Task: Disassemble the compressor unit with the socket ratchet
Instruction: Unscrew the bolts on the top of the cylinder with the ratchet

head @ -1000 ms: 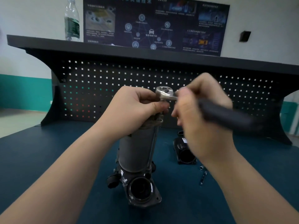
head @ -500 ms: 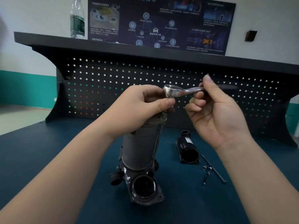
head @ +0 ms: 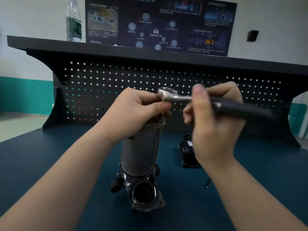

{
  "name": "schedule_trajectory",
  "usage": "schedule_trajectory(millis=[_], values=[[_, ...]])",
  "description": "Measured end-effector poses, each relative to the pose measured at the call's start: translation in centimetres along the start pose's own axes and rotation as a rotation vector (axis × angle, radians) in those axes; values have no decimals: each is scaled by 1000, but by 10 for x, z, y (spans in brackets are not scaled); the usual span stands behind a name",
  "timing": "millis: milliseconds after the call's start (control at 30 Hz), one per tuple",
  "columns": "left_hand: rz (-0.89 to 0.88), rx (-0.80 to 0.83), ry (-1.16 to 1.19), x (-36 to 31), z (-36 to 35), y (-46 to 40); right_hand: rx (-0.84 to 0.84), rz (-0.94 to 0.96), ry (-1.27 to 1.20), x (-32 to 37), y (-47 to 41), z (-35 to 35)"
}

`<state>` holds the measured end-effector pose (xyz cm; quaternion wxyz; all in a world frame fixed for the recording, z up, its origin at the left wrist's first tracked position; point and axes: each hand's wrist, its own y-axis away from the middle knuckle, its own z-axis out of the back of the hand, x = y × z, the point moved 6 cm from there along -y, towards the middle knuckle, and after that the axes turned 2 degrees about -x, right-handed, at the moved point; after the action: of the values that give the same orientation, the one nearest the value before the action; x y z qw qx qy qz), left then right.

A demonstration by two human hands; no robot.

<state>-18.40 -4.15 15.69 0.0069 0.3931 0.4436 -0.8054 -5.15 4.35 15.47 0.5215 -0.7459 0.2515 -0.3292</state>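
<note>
The compressor unit (head: 140, 157), a grey cylinder on a dark cast base with a round port, stands upright on the blue bench mat. My left hand (head: 135, 112) grips its top end, thumb lying just under the ratchet head. The socket ratchet (head: 168, 95) has a chrome head over the top of the unit and a black handle reaching right. My right hand (head: 215, 120) holds that handle, fingers curled round it and motion-blurred. The socket and the bolt under the head are hidden by my left fingers.
A black removed housing part (head: 187, 155) lies on the mat to the right of the unit. A small loose metal piece (head: 207, 183) lies nearer, partly behind my right forearm. A black pegboard (head: 100, 90) with a shelf stands behind, with a water bottle (head: 73, 20) on it.
My right hand has swung the ratchet handle back toward me and to the right, and now wraps the black grip. My left hand has stayed on the unit's top.
</note>
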Motion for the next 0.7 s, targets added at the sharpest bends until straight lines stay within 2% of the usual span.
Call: schedule_trajectory(millis=[100, 133, 200, 267, 333, 400, 467, 500, 533, 600, 633, 700], values=[[19, -20, 28, 2, 3, 0, -175, -789, -633, -43, 2, -4], [21, -12, 42, 2, 2, 0, -215, -947, -728, -50, 3, -6], [42, 22, 76, 3, 2, 1, -212, -1044, -735, -54, 2, -6], [62, 71, 120, 5, 0, 1, -168, -971, -678, -52, 1, -5], [64, 89, 123, 6, -1, 1, -129, -787, -618, -47, 0, -4], [54, 68, 98, 5, -1, -1, -65, -382, -396, -28, -2, 0], [36, 70, 42, 3, -4, 0, 130, 153, -96, 5, 5, -9], [29, 75, 16, 4, -5, 0, 253, 347, 11, 15, 13, -18], [21, 86, 15, 4, -6, 0, 328, 453, 99, 20, 17, -24], [-5, 99, 23, 3, -6, 1, 327, 493, 182, 23, 18, -27], [-13, 99, 15, 1, -4, 1, 284, 440, 169, 22, 15, -24], [10, 104, 37, 1, -2, 0, 154, 165, 34, 12, 7, -15]])
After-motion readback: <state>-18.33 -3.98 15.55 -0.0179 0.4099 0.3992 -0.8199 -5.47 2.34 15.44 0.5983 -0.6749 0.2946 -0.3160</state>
